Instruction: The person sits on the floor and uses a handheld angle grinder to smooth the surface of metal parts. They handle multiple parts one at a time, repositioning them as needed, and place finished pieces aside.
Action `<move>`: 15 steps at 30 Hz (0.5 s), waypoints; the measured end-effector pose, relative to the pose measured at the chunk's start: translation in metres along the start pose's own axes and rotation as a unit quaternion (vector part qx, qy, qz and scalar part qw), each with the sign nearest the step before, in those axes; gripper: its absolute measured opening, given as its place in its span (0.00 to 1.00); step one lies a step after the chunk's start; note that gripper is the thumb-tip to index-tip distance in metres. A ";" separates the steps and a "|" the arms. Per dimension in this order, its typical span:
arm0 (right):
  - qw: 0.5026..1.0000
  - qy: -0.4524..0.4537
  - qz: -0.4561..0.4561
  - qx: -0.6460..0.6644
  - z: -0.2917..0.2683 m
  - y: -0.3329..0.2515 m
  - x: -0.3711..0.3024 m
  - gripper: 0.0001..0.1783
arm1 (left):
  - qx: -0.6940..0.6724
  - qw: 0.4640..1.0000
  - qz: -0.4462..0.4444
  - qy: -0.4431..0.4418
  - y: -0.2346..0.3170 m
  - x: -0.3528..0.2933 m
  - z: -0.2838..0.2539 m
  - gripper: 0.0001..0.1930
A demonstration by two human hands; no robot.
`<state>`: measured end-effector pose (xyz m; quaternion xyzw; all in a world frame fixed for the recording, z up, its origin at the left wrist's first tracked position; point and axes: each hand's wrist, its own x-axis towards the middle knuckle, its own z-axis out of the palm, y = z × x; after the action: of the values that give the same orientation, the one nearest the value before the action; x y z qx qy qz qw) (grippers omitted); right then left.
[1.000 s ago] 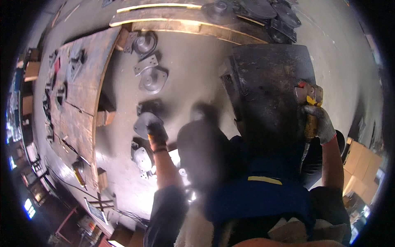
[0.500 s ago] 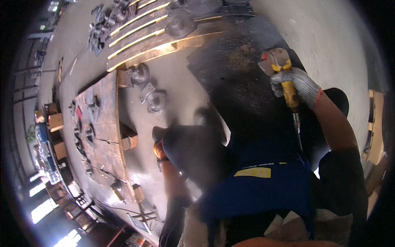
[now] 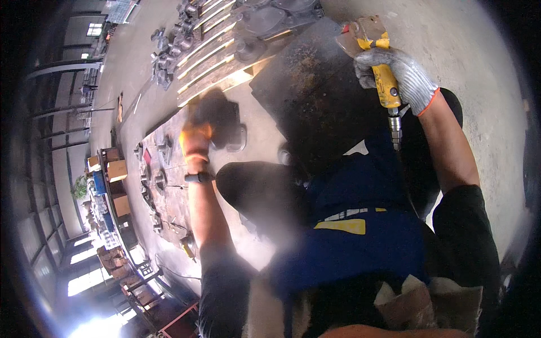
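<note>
My right hand (image 3: 397,76), in a pale knit glove, is closed around the yellow body of an air grinder (image 3: 386,89). Its brownish guarded head (image 3: 366,35) points away from me, and a metal hose coupling (image 3: 395,127) hangs from the near end. The tool is at the right edge of a dark, stained metal plate (image 3: 307,73). Out to the left, my left hand (image 3: 195,142), in an orange-lit glove, grips a dark metal part (image 3: 218,115). Blur hides the part's exact shape and most of the fingers. Just beyond it, another metal casting (image 3: 238,138) shows on the floor.
A wooden pallet (image 3: 209,66) with round castings (image 3: 265,21) stands ahead. More metal parts (image 3: 169,56) lie on the floor beside it. A worktable (image 3: 174,197) with small parts and a yellow tool (image 3: 187,249) is at left. Cardboard boxes (image 3: 117,170) sit farther left.
My left hand has risen from beside my knee, moving forward and left, and the dark part now shows in it. My right hand has shifted forward slightly with the grinder. The view has turned.
</note>
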<state>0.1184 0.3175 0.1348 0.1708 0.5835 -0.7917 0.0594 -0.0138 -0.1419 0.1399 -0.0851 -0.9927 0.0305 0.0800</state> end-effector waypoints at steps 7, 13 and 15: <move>0.998 0.035 0.000 0.048 0.002 -0.010 -0.023 0.14 | -0.121 0.984 0.088 -0.094 0.012 0.071 0.064 0.15; 0.998 0.030 0.017 0.060 -0.010 -0.011 -0.031 0.12 | -0.127 0.953 0.202 -0.184 0.078 0.033 0.117 0.15; 0.996 0.070 0.008 0.061 -0.015 -0.004 -0.031 0.12 | -0.220 0.937 0.147 -0.230 0.069 0.028 0.136 0.14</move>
<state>0.1492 0.3298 0.1450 0.2335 0.5356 -0.8114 0.0143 -0.0525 -0.0758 0.0053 -0.2358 -0.9424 -0.1582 -0.1765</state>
